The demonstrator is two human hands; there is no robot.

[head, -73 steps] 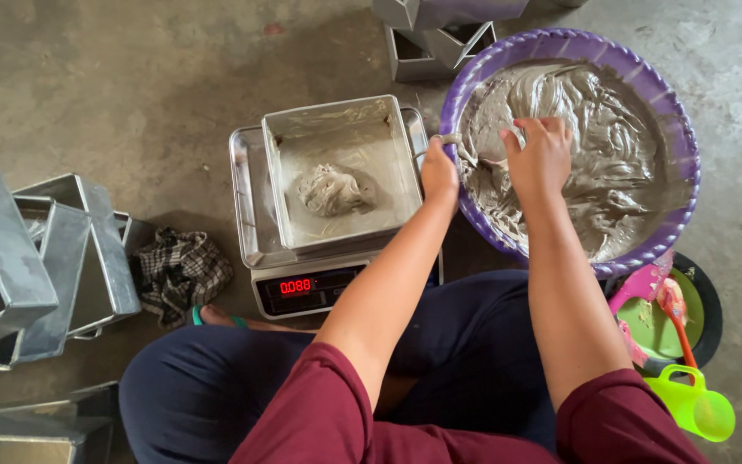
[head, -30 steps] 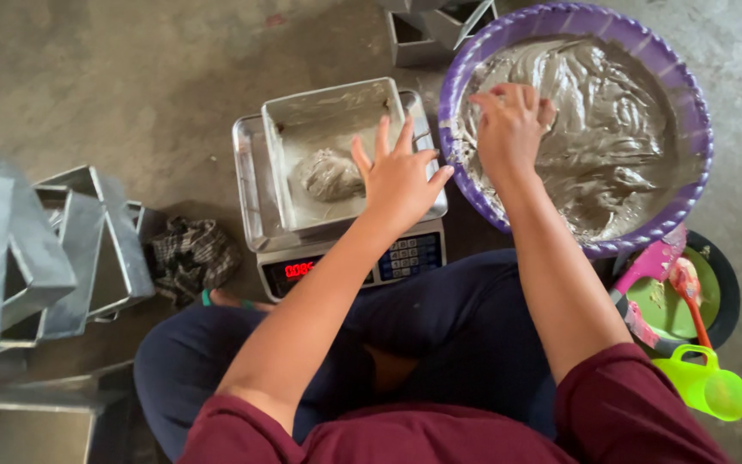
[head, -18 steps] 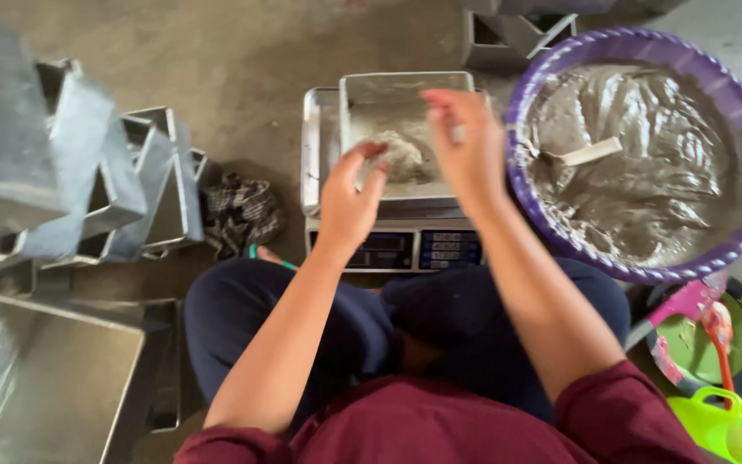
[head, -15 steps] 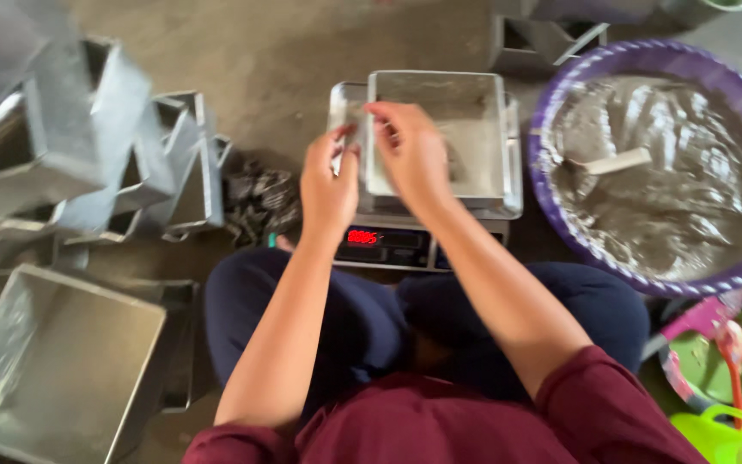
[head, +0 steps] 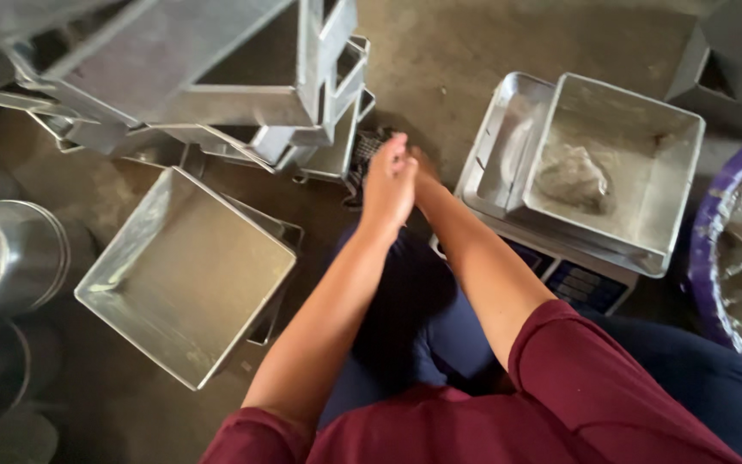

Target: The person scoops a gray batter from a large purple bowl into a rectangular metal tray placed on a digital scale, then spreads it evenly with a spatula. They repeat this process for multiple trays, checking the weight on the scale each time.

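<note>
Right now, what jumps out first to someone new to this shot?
The two hands pressed together mid-frame, left hand over the right hand, above the person's lap. To their right a square metal pan holding a grey lump sits on a scale. On the left an empty tilted pan lies below a heap of stacked pans.

The person wears a dark maroon short-sleeved top, its sleeves ending above the elbows. Dark navy trousers cover the legs. The left hand (head: 388, 185), the right hand (head: 422, 167) and both forearms are bare.
</note>
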